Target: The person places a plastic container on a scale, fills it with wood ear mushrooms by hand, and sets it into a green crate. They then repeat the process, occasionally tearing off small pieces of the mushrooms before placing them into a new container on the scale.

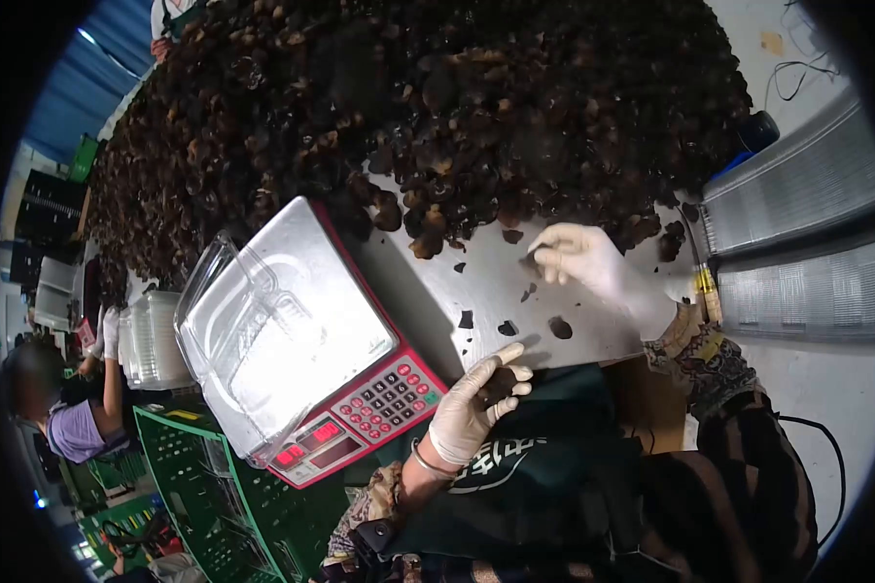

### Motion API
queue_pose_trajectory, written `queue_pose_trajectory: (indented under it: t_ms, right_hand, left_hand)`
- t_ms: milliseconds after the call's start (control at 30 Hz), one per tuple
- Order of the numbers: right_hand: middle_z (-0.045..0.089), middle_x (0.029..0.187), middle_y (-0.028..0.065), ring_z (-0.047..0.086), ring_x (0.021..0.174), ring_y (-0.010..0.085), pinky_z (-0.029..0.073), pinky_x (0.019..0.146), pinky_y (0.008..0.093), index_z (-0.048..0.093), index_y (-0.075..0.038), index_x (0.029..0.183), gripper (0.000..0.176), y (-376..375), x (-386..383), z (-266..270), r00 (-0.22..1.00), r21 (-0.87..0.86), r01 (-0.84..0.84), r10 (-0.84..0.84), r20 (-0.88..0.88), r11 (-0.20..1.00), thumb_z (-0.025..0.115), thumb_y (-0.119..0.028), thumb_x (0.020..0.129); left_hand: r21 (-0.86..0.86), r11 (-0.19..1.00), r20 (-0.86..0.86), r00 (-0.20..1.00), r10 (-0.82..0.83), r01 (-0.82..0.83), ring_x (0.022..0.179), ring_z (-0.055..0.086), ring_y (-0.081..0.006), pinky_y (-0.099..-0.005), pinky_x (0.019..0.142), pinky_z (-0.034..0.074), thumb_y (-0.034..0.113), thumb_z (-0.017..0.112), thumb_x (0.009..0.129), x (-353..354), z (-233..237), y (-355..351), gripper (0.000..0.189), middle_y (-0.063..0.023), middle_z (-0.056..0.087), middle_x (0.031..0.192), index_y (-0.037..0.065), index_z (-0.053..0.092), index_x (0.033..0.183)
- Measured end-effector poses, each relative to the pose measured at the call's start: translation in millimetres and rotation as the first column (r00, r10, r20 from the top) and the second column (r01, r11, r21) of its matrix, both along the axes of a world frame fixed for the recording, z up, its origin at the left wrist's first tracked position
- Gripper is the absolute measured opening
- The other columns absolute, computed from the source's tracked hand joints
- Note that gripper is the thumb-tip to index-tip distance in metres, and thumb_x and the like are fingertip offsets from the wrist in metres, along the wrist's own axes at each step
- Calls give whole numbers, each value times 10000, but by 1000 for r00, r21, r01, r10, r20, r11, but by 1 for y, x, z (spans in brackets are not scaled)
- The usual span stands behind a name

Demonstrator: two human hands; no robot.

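Note:
My left hand (478, 400), in a pale glove, is curled around a dark brown piece (497, 386) below the scale's right corner. Above the metal table (418, 282), my right hand (576, 260), also gloved, has its thumb and fingertips pinched together on something too small to make out. Several loose dark scraps (560, 327) lie on the metal between my hands. A large heap of dark, wet-looking pieces (408, 117) covers the back of the table. The red scale (389, 398) carries a clear plastic container (262, 321) on its silver plate.
Stacked clear trays (797, 175) stand at the right. A green crate (199, 476) sits below the scale at left, near stacked clear containers (153, 340). A person in purple (83, 430) works at the far left; another person's hand (160, 47) shows behind the heap.

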State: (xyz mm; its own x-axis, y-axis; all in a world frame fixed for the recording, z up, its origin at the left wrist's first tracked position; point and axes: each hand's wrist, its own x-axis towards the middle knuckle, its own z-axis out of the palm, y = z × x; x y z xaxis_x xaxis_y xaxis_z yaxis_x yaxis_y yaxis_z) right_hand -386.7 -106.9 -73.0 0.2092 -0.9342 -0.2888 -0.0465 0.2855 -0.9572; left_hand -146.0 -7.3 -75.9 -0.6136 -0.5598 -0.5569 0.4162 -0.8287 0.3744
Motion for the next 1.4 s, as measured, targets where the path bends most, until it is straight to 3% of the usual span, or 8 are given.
queue_pose_trajectory:
  t_ms: [300,467,700,1067,1133,1200,1333,1400]
  right_hand:
    - [618,857,49,590,829,105,494,724,249,660,-16,959,166,30,40,31,742,-82,-638,584,-328,765,605,-158,893]
    - [550,751,38,608,663,234,495,573,350,609,-100,765,170,-17,37,7,627,-582,-226,-341,-701,781,672,-255,790]
    - [570,850,27,607,745,220,516,632,328,631,-98,857,135,-46,26,-17,221,-564,-454,-526,-822,690,675,-184,763]
    - [594,883,45,573,710,192,475,610,309,629,-33,869,88,-13,12,70,802,-726,175,-524,-287,665,649,-79,797]
    - [583,896,69,582,716,205,491,586,325,622,-51,875,92,3,4,35,725,-909,-248,-557,-404,336,645,-85,793]
    - [577,875,86,607,729,237,513,633,349,642,-94,863,58,26,2,-26,474,-461,-519,-206,-856,720,604,-124,831]
    - [583,867,78,609,759,250,493,644,336,626,-59,877,95,32,14,-3,820,-500,-31,-263,-507,865,645,-137,827]
    - [599,892,77,612,791,250,490,664,318,631,-44,883,130,31,16,4,845,-573,-305,-62,-532,761,651,-167,844]
  left_hand:
    - [135,984,-75,989,127,-116,961,633,-262,-293,710,560,421,442,962,-1,-3,-1,459,-164,600,1117,25,535,1175]
    - [81,993,-28,996,86,-84,959,616,-198,-257,730,518,302,488,954,2,4,1,352,-112,635,1068,53,568,1189]
    - [44,999,-31,999,15,-13,934,600,-168,-254,740,501,244,502,941,3,0,1,379,-71,642,968,51,522,1266]
    - [-27,1000,-11,1000,9,-10,1022,576,-128,-229,819,460,292,465,961,1,5,0,409,-23,598,1165,100,487,1321]
    - [-19,1000,-15,1000,14,-15,1020,574,-127,-228,817,458,315,457,965,1,5,0,415,-21,600,1161,105,487,1321]
    - [-10,1000,-10,1000,6,-6,1018,574,-128,-229,813,461,332,443,969,-1,6,1,424,-27,599,1163,105,484,1325]
    - [-42,999,4,1000,14,-14,1022,585,-156,-242,802,495,441,382,977,-2,1,-1,527,-65,578,1204,105,399,1383]
    - [23,997,-66,995,81,-79,1022,601,-215,-289,783,540,514,349,962,-6,3,-9,598,-103,557,1224,90,377,1383]
